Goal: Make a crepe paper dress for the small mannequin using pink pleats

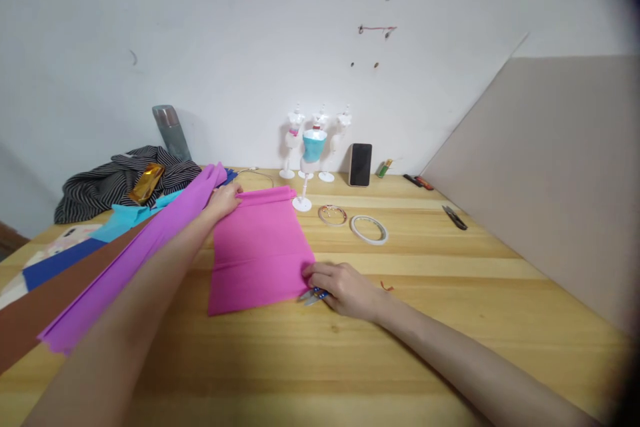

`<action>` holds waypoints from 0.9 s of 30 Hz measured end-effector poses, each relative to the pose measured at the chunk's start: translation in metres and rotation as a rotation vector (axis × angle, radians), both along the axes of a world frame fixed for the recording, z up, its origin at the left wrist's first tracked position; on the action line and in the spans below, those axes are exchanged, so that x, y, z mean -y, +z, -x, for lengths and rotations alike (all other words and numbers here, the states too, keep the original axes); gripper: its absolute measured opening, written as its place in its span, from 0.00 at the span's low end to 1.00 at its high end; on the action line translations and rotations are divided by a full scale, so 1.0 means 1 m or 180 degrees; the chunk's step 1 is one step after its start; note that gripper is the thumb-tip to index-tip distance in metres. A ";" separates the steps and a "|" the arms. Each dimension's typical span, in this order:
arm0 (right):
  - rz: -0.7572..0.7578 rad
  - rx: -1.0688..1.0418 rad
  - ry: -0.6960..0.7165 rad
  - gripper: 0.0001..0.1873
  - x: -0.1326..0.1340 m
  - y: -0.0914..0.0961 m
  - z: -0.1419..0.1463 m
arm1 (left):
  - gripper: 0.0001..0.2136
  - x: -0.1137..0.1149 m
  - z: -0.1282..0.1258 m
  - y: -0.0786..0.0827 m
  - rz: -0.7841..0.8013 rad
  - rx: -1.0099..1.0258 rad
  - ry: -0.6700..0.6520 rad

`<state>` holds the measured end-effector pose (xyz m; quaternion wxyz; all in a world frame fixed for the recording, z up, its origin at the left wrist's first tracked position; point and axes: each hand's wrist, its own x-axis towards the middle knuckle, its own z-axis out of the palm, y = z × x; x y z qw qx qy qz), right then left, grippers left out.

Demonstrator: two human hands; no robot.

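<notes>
A bright pink sheet [260,247], cloth or crepe paper, lies on the wooden table with its far edge folded or rolled over. My left hand [226,202] is at its far left corner, fingers bent and closed on the edge; the fingertips are partly hidden. Small scissors [314,295] with blue handles are in my right hand [345,290], blades pointing left past the near right corner. Thumb and forefinger of that hand touch the sheet there. Just beyond the sheet stands a white mini dress form [314,147] wrapped in light blue.
Left lie a purple sheet [150,247], a brown sheet [65,283] and striped cloth [110,180]. A bottle [171,130] leans against the wall. Further right are a tape roll [353,230], a bracelet-like ring [320,216], a phone [361,165] and thread snips [455,217].
</notes>
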<state>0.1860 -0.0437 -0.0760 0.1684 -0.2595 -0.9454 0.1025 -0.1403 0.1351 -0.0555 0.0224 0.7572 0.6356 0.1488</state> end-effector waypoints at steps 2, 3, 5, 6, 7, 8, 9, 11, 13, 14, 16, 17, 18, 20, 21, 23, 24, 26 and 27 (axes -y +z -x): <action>0.0060 -0.0063 0.0002 0.15 -0.001 0.001 -0.001 | 0.14 0.001 -0.003 -0.002 -0.0061 -0.0034 -0.0032; 0.0106 -0.0101 0.0011 0.15 -0.001 0.001 -0.001 | 0.15 0.003 -0.005 -0.002 -0.0113 -0.0049 -0.0064; 0.0233 -0.0196 0.0056 0.15 -0.002 0.003 -0.001 | 0.17 0.012 -0.010 0.001 -0.0252 -0.0073 -0.0142; 0.0321 -0.0257 0.0094 0.15 -0.002 0.004 -0.001 | 0.17 0.019 -0.012 0.004 -0.0337 -0.0080 -0.0171; 0.0425 -0.0344 0.0137 0.15 -0.002 0.005 0.000 | 0.16 0.027 -0.015 0.007 -0.0414 -0.0074 -0.0195; 0.0536 -0.0467 0.0171 0.14 -0.002 0.006 0.000 | 0.15 0.037 -0.017 0.011 -0.0471 -0.0059 -0.0204; 0.0646 -0.0627 0.0170 0.13 -0.003 0.007 0.000 | 0.14 0.048 -0.019 0.014 -0.0504 -0.0034 -0.0221; 0.0827 -0.0994 -0.0020 0.11 -0.007 0.008 0.001 | 0.11 0.074 -0.022 0.020 -0.0046 0.0150 -0.0532; 0.0918 -0.1250 -0.0432 0.10 -0.014 0.007 0.004 | 0.09 0.101 -0.024 0.023 0.0740 0.0207 -0.0882; 0.0941 -0.1297 -0.0657 0.10 -0.019 0.006 0.006 | 0.08 0.114 -0.025 0.023 0.0994 0.0198 -0.1037; 0.0979 -0.1236 -0.0989 0.12 -0.030 0.004 0.010 | 0.07 0.135 -0.027 0.021 0.0959 0.0079 -0.1090; 0.0996 -0.1177 -0.1087 0.13 -0.036 0.003 0.012 | 0.07 0.143 -0.027 0.019 0.0930 -0.0011 -0.1117; 0.1030 -0.1068 -0.1161 0.15 -0.041 0.002 0.014 | 0.06 0.150 -0.029 0.018 0.0903 -0.0084 -0.1097; 0.1062 -0.0884 -0.1253 0.19 -0.048 0.000 0.017 | 0.04 0.159 -0.031 0.018 0.0943 -0.0215 -0.1033; 0.1082 -0.0820 -0.1275 0.20 -0.049 0.000 0.018 | 0.04 0.162 -0.033 0.018 0.0971 -0.0266 -0.1018; 0.1110 -0.0783 -0.1271 0.19 -0.050 -0.001 0.019 | 0.05 0.167 -0.036 0.019 0.0981 -0.0363 -0.1061; 0.1119 -0.0790 -0.1252 0.17 -0.048 -0.001 0.020 | 0.06 0.170 -0.037 0.020 0.0956 -0.0411 -0.1113; 0.1091 -0.0843 -0.1189 0.12 -0.044 -0.001 0.019 | 0.06 0.175 -0.039 0.021 0.0902 -0.0531 -0.1205; 0.1053 -0.0889 -0.1141 0.10 -0.041 -0.001 0.018 | 0.06 0.178 -0.040 0.022 0.0884 -0.0601 -0.1251</action>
